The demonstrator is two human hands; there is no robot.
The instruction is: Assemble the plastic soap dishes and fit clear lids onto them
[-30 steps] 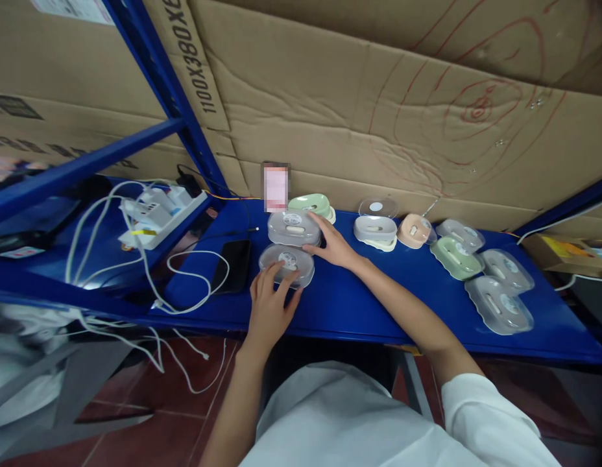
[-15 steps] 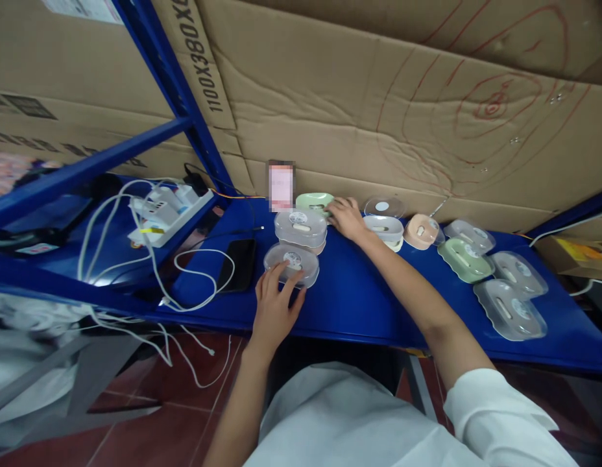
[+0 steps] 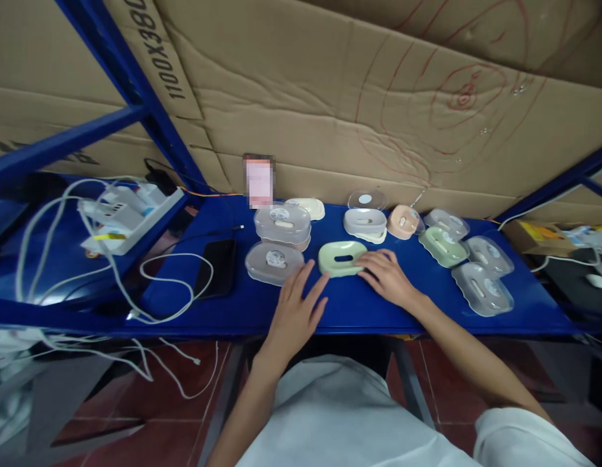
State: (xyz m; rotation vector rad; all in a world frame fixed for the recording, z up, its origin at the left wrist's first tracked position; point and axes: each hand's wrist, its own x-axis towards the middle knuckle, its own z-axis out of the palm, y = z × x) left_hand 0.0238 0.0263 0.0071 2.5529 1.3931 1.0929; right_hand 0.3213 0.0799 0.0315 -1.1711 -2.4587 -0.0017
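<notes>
Green dish [image 3: 336, 267] brought nearer; right fingers [image 3: 372, 260] curled at rim, grip unclear; left fingers [image 3: 303, 275] spread, empty.

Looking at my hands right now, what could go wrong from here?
The left hand is very close to a lidded box and might nudge it. The right hand seems to have only its fingers at one end of the green dish, which could slide or turn. The white cable lies partly over the phone; a snag might drag it.

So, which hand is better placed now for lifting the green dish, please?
Probably the right hand: its fingers lie over the right end of the green dish. The left hand has only fingertips near the dish's left side, its palm farther away.
</notes>
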